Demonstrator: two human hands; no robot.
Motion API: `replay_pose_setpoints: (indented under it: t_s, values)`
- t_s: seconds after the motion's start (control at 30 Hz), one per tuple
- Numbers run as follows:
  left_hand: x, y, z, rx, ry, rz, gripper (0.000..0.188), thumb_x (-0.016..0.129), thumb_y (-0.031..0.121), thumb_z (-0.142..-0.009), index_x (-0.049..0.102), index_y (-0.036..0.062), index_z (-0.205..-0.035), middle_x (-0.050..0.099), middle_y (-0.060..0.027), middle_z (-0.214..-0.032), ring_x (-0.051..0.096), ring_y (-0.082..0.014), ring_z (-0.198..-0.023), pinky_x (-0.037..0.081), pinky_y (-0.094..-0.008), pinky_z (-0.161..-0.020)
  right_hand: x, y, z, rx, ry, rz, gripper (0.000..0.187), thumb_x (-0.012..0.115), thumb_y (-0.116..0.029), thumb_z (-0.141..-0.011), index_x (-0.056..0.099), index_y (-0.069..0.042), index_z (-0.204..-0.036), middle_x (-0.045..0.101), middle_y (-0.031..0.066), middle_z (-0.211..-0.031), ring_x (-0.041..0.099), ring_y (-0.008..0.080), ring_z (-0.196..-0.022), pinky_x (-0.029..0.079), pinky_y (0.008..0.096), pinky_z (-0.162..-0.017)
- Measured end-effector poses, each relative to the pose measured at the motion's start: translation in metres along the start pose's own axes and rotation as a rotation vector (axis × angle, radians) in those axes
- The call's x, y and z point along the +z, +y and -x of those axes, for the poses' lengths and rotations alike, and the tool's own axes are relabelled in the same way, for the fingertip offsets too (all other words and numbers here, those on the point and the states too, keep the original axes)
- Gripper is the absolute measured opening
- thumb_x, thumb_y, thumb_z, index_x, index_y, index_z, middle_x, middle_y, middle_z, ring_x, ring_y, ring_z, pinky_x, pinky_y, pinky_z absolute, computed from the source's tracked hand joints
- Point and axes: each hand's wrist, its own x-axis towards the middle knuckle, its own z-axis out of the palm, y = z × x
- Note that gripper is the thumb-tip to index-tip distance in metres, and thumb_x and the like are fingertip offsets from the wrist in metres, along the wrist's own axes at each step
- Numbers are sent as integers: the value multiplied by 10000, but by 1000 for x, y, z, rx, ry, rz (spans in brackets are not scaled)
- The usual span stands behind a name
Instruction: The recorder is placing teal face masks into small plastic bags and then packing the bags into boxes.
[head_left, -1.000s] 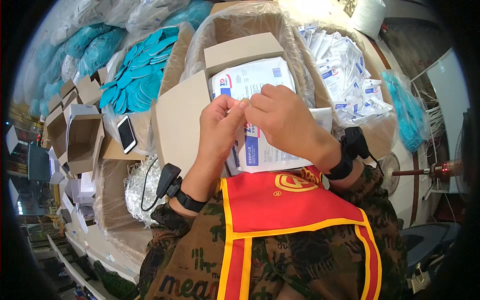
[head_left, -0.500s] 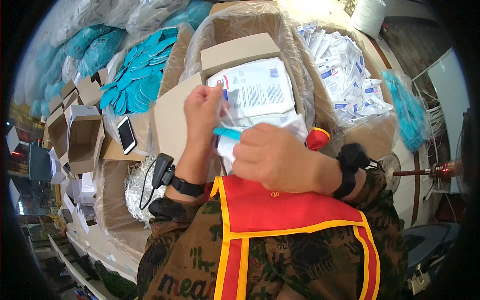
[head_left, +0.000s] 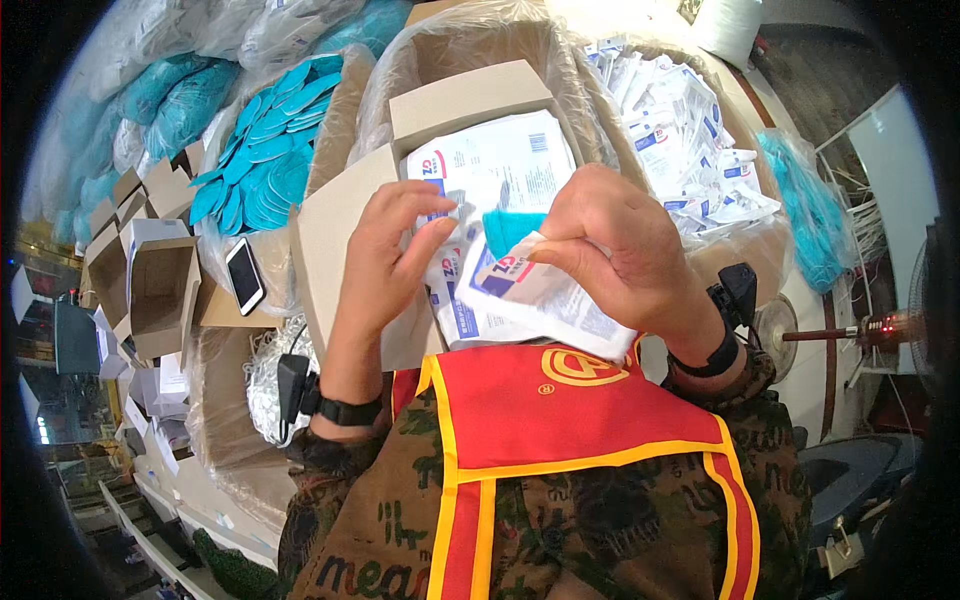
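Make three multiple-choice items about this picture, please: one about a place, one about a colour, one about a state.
1. Where does the smartphone lie?
A. to the left of the person's hands, beside the teal pile
B. on the red vest
C. inside the white pouch

2. What colour is the item that shows at the mouth of the white pouch?
A. yellow
B. teal
C. black

3. What is the state of the small cardboard box at the left?
A. taped shut
B. crushed flat
C. open at the top

Answers: 1 A, it lies on cardboard by the teal pieces. 2 B, teal shows between the left hand and right hand. 3 C, its flaps stand open.
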Motion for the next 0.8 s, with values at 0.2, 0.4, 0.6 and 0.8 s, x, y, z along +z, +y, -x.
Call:
replay_pose_setpoints:
  t_s: [0.2, 0.4, 0.6, 0.8]
  values:
    - [4, 24, 9, -168, 2, 258, 348, 672, 26, -789, 629, 19, -1134, 621, -87, -1068, 579, -169, -941, 453, -301, -867, 11, -2, -2, 60, -46, -37, 118, 725, -50, -766, 610, -44, -790, 554, 98, -750, 546, 288, -712, 437, 357, -622]
    - [3, 7, 11, -130, -178, 251, 308, 678, 55, -820, 593, 19, -1114, 628, -62, -957, 563, -137, -883, 439, -271, -827, 11, -4, 4, 187, -74, -272, 72, 680, -27, -815, 609, -35, -826, 569, 70, -759, 562, 194, -717, 448, 309, -634]
    - [-32, -12, 22, -241, 259, 838, 58, 585, 60, -905, 587, 41, -961, 634, -40, -956, 570, -124, -868, 433, -296, -838, -33, 2, 20, 493, -18, -530, 36, 623, -16, -868, 596, -6, -890, 573, 42, -824, 572, 97, -743, 457, 223, -640]
    - [-105, -33, 39, -212, 606, 946, 134, 585, 21, -890, 582, 49, -1021, 642, -68, -1006, 598, -156, -905, 460, -308, -849, -67, 29, 22, 348, -150, -67, 70, 644, -50, -849, 606, -14, -896, 621, 63, -880, 613, 136, -758, 481, 239, -626]
